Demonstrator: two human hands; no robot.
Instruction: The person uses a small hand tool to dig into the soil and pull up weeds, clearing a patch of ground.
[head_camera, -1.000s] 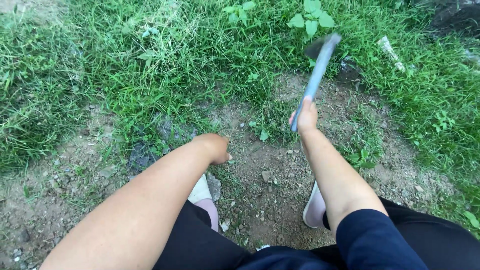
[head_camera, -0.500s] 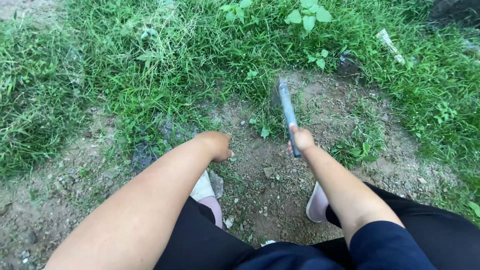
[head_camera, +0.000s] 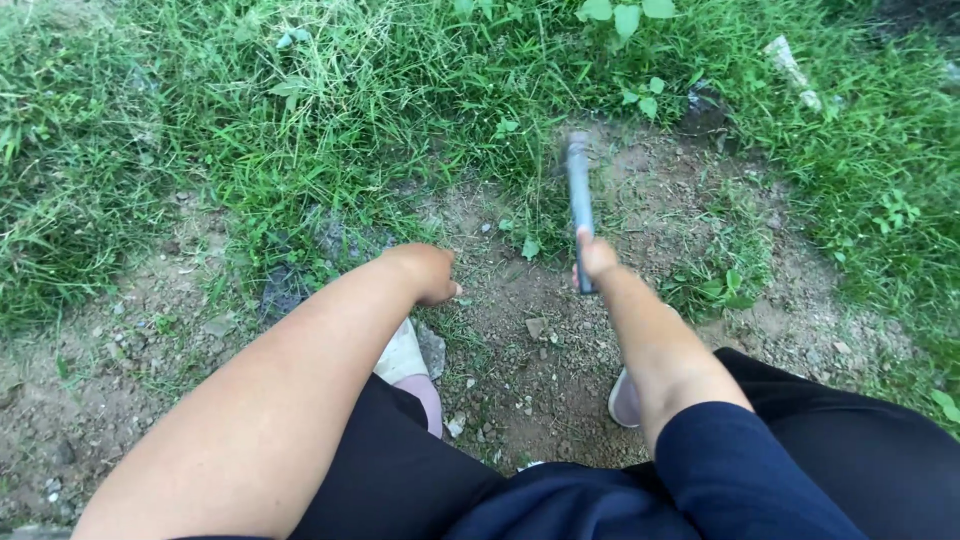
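Bare dirt patch (head_camera: 520, 340) amid grass, right hand (head_camera: 596, 258) clamped on blue tool handle (head_camera: 579, 195), left hand (head_camera: 428, 272) curled, empty.

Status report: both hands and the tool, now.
Right hand shut on blue-handled tool, head blurred at the grass edge. Left hand curled, empty, over bare soil. Grass clump beside the tool.
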